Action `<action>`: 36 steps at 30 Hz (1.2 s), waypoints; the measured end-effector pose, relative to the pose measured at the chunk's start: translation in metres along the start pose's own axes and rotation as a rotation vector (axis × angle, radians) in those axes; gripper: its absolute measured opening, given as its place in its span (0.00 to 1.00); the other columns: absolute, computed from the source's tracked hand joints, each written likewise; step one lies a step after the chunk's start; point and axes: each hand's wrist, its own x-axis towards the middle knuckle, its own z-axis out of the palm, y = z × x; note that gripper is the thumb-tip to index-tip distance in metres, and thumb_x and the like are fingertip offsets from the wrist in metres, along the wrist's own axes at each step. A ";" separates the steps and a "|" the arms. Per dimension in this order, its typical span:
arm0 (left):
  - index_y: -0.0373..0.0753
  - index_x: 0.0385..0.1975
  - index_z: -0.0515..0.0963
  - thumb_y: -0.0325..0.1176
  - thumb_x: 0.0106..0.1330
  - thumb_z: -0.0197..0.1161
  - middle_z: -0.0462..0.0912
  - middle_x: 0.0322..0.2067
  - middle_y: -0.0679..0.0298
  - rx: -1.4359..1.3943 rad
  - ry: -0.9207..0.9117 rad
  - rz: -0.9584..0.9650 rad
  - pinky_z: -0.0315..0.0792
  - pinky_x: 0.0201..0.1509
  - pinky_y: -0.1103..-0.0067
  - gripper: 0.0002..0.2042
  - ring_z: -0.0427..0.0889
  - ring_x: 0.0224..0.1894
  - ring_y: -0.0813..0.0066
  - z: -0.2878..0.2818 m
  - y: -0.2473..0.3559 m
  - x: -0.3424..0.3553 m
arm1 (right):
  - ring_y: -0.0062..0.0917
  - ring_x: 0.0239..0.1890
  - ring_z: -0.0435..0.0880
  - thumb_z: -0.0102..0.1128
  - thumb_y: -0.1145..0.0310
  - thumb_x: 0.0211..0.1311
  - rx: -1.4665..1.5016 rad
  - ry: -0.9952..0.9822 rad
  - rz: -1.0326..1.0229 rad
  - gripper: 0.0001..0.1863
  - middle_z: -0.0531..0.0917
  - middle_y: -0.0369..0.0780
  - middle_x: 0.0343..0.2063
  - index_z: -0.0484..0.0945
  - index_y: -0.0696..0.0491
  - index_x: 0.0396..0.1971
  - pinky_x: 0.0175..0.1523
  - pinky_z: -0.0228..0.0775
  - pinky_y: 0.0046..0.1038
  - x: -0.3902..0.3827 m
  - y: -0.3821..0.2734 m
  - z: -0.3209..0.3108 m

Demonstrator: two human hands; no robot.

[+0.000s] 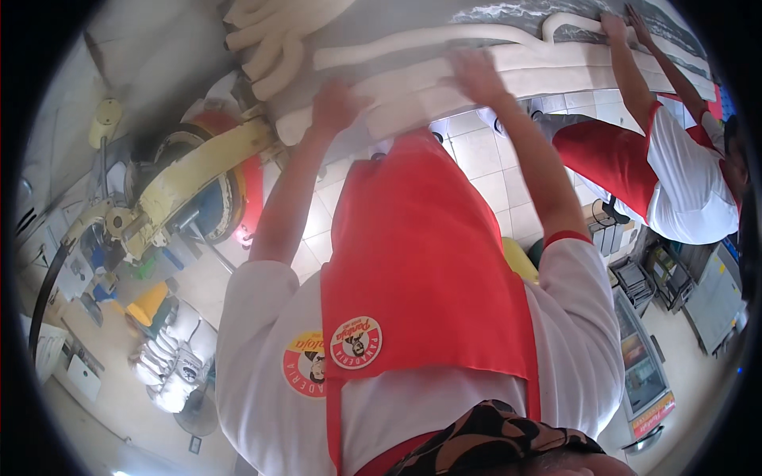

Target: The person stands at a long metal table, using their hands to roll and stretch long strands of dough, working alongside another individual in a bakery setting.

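Note:
Long thick rolls of pale dough lie side by side along the near edge of a floured work table. My left hand is over the left part of these rolls, its fingers smeared by motion. Farther right, my right hand rests at the dough with its fingers spread, slightly blurred. Neither hand shows anything gripped. Beyond them a thinner dough rope stretches across the table and bends to the right. Several more dough ropes are bunched at the far left.
At my right a co-worker in a red apron leans over the same table, hands near the dough. A cream-coloured machine stands close on my left. Behind are stuffed white sacks and a glass-fronted display cooler on tiled floor.

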 end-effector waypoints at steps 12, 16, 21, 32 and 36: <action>0.43 0.55 0.77 0.59 0.47 0.78 0.78 0.54 0.57 0.245 -0.122 0.091 0.68 0.63 0.54 0.38 0.75 0.61 0.54 -0.038 -0.061 -0.037 | 0.36 0.78 0.55 0.52 0.28 0.61 -0.012 -0.022 0.059 0.51 0.62 0.39 0.74 0.54 0.45 0.77 0.76 0.36 0.67 -0.020 -0.008 -0.006; 0.42 0.57 0.76 0.59 0.45 0.80 0.76 0.57 0.54 0.124 -0.467 -0.071 0.67 0.65 0.53 0.41 0.73 0.63 0.53 -0.034 -0.080 -0.010 | 0.35 0.77 0.57 0.51 0.29 0.63 0.046 0.056 -0.086 0.49 0.64 0.39 0.73 0.56 0.45 0.76 0.76 0.36 0.66 0.012 -0.077 0.017; 0.45 0.66 0.68 0.52 0.42 0.84 0.71 0.62 0.51 0.061 -0.226 0.059 0.67 0.69 0.56 0.49 0.68 0.69 0.51 -0.047 -0.082 -0.031 | 0.38 0.75 0.59 0.54 0.34 0.66 0.135 -0.012 -0.038 0.45 0.66 0.42 0.70 0.60 0.48 0.74 0.76 0.36 0.68 0.029 -0.129 0.030; 0.42 0.63 0.67 0.45 0.44 0.83 0.71 0.61 0.54 0.294 -0.282 0.061 0.69 0.68 0.59 0.44 0.68 0.67 0.50 -0.073 -0.104 -0.069 | 0.43 0.74 0.60 0.66 0.46 0.62 0.057 -0.138 -0.083 0.40 0.66 0.44 0.70 0.67 0.49 0.70 0.74 0.44 0.65 0.060 -0.212 0.042; 0.40 0.60 0.69 0.43 0.46 0.81 0.72 0.61 0.55 0.389 -0.377 -0.123 0.70 0.68 0.60 0.40 0.67 0.68 0.51 -0.080 -0.105 -0.072 | 0.43 0.74 0.61 0.66 0.48 0.62 0.019 -0.178 -0.108 0.38 0.65 0.44 0.70 0.68 0.48 0.69 0.75 0.49 0.60 0.063 -0.228 0.032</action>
